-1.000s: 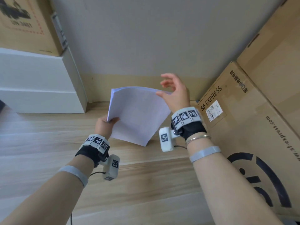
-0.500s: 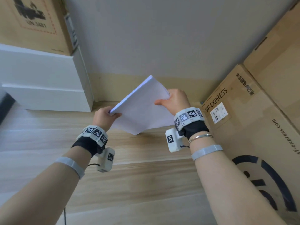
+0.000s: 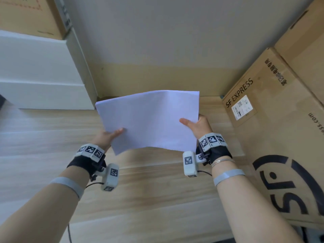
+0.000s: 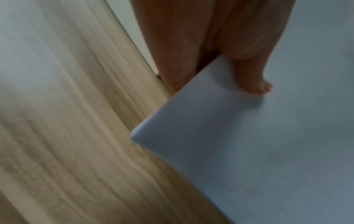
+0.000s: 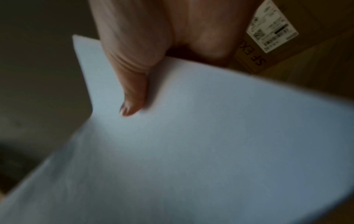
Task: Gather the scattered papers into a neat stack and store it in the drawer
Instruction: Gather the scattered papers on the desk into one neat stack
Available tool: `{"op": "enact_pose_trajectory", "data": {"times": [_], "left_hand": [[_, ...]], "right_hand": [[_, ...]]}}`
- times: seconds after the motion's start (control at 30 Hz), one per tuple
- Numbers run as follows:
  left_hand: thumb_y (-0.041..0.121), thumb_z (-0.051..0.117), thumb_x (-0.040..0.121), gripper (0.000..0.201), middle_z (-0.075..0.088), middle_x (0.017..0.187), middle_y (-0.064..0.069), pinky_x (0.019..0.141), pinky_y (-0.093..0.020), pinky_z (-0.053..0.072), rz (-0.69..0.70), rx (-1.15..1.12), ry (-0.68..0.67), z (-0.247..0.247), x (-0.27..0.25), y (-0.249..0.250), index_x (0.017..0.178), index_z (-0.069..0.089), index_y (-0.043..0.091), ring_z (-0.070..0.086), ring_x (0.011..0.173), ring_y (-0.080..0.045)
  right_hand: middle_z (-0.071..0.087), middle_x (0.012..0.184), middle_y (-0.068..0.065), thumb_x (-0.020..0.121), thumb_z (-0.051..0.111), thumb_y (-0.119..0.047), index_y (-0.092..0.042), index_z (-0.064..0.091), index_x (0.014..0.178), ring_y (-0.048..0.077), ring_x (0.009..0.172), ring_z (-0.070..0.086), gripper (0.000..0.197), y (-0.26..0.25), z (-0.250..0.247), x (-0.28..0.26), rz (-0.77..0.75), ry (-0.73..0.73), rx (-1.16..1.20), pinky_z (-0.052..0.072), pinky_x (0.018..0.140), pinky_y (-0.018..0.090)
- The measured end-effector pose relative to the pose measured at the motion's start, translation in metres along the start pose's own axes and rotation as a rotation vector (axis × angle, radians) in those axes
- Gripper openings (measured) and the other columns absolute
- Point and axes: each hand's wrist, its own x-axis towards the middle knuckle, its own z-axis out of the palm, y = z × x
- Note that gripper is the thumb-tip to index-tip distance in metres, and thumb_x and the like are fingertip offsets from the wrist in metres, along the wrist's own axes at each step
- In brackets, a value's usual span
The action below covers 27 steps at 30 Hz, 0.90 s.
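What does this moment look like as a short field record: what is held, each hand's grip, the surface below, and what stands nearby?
held: paper stack, lifted off the wooden surface
left hand: pinches the stack's left edge, thumb on top
right hand: pinches the right edge, thumb on top
stack state: edges look roughly aligned, top edge slightly bowed
nearby: SF Express box at right, white block at left
drawer: not in view

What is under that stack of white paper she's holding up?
Below the stack of white paper is light wooden flooring. A thumb of the left hand and of the right hand lies on top; the fingers beneath are covered.
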Motion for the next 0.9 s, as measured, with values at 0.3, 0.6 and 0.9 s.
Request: {"op": "enact_pose_trajectory", "data": {"times": [0.3, 0.6, 0.9], "left_hand": [[0.013, 0.056, 0.09, 0.019, 0.061, 0.092, -0.002, 0.07, -0.025, 0.034, 0.198, 0.089, 0.257, 0.03, -0.015, -0.001, 0.106, 0.064, 0.006, 0.05, 0.092, -0.016], [0.021, 0.079, 0.044, 0.045, 0.063, 0.089, 0.002, 0.084, -0.035, 0.049, 0.102, -0.147, 0.127, 0.011, -0.015, -0.024, 0.085, 0.061, 0.026, 0.059, 0.085, -0.017], [0.009, 0.075, 0.059, 0.035, 0.059, 0.086, 0.006, 0.076, -0.027, 0.046, 0.154, -0.05, 0.1, 0.003, -0.016, -0.022, 0.087, 0.058, 0.022, 0.056, 0.081, -0.012]], "right_hand": [[0.063, 0.09, 0.003, 0.082, 0.069, -0.008, -0.003, 0.065, 0.098, 0.018, 0.085, 0.058, 0.018, 0.046, 0.026, -0.012, 0.079, 0.167, 0.126, 0.042, 0.075, 0.026], [0.065, 0.085, -0.004, 0.077, 0.074, -0.004, -0.018, 0.06, 0.08, 0.018, 0.084, 0.059, 0.02, 0.074, 0.044, -0.014, 0.145, 0.113, 0.211, 0.044, 0.076, 0.027], [0.062, 0.09, -0.006, 0.079, 0.071, -0.004, -0.017, 0.058, 0.096, 0.014, 0.088, 0.057, 0.026, 0.074, 0.044, -0.013, 0.076, 0.045, 0.203, 0.044, 0.072, 0.019]]}}
